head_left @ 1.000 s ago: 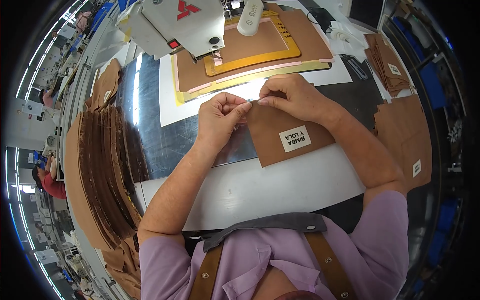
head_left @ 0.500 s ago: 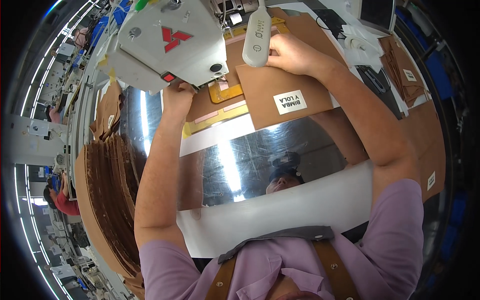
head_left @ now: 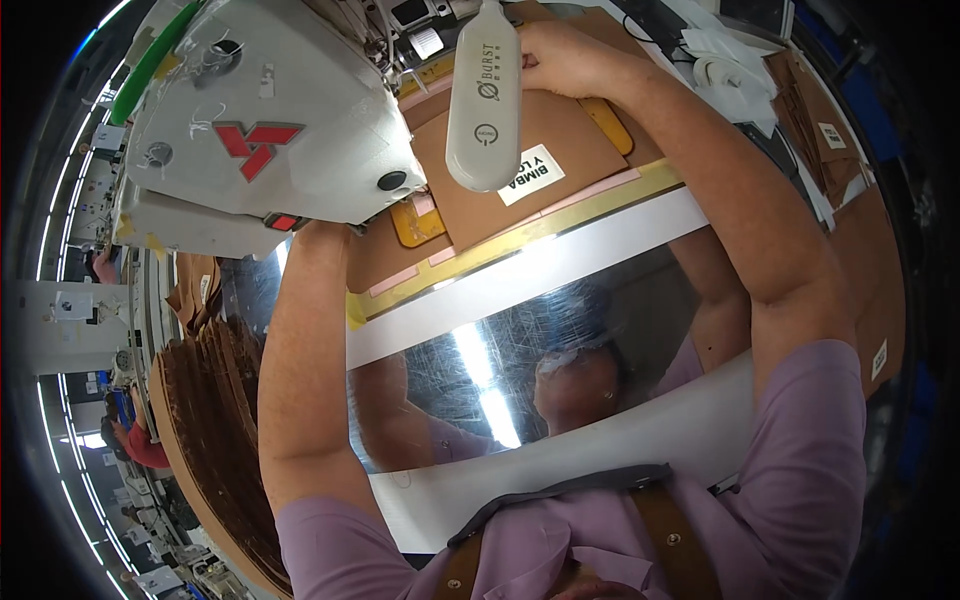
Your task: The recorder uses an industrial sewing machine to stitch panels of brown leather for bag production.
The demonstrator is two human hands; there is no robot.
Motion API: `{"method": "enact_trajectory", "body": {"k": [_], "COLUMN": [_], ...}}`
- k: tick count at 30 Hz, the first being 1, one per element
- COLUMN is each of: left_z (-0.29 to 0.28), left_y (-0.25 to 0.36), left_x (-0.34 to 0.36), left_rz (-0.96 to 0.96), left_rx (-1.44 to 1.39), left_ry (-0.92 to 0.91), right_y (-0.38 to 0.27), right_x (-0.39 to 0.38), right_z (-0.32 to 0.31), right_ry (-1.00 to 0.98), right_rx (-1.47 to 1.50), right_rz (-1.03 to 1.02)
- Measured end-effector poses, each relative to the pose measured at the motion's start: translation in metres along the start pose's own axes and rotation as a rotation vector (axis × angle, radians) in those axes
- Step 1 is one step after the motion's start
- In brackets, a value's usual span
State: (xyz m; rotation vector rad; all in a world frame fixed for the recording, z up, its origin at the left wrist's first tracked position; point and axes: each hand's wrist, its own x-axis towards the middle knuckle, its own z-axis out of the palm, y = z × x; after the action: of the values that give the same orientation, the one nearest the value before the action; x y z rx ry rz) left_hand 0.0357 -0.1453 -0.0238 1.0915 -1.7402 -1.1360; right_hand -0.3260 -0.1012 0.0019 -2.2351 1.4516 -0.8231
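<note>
A brown panel (head_left: 470,190) with a white label (head_left: 535,175) lies on the work surface in front of the sewing machine (head_left: 270,130). My right hand (head_left: 570,60) is at its far edge, fingers curled; a pale hand-held-style lamp (head_left: 483,120) hides the fingertips. Beneath the panel, parts of a yellow template (head_left: 418,226) show at its left, and another yellow corner (head_left: 608,128) at its right. My left hand (head_left: 322,242) reaches under the machine head, which hides its fingers. A yellow strip with pink pads (head_left: 520,235) runs along the panel's near side.
A shiny metal plate (head_left: 520,350) lies nearest me, with a white band (head_left: 600,235) beyond it. Stacked brown pieces (head_left: 215,450) stand at left. More brown pieces (head_left: 815,125) lie at right, beside a white bundle (head_left: 720,90).
The view has shifted, with the machine head appearing larger and lower. The brown panel and my right hand have moved farther away, so the panel's near edge no longer overlaps the metal plate.
</note>
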Motion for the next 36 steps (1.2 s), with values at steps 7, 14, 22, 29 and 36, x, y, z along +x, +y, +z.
{"method": "enact_trajectory", "body": {"k": [7, 14, 22, 29, 36], "left_z": [0.007, -0.005, 0.021, 0.015, 0.008], "left_y": [0.001, 0.006, 0.006, 0.009, 0.007], "left_x": [-0.001, 0.016, 0.049, 0.057, 0.049], "left_rz": [0.021, 0.034, 0.035, 0.025, 0.007], "left_rx": [-0.002, 0.025, 0.052, 0.085, 0.11], "left_ry": [-0.092, -0.177, -0.257, -0.316, -0.391], "right_y": [0.037, 0.045, 0.035, 0.032, 0.035], "right_x": [-0.012, 0.005, -0.005, -0.002, -0.004], "right_z": [-0.018, -0.003, 0.002, 0.008, 0.005], "right_ry": [0.084, 0.218, 0.318, 0.373, 0.352], "right_rx": [-0.069, -0.161, -0.105, -0.118, -0.138], "right_rz": [0.143, 0.246, 0.293, 0.299, 0.266]}}
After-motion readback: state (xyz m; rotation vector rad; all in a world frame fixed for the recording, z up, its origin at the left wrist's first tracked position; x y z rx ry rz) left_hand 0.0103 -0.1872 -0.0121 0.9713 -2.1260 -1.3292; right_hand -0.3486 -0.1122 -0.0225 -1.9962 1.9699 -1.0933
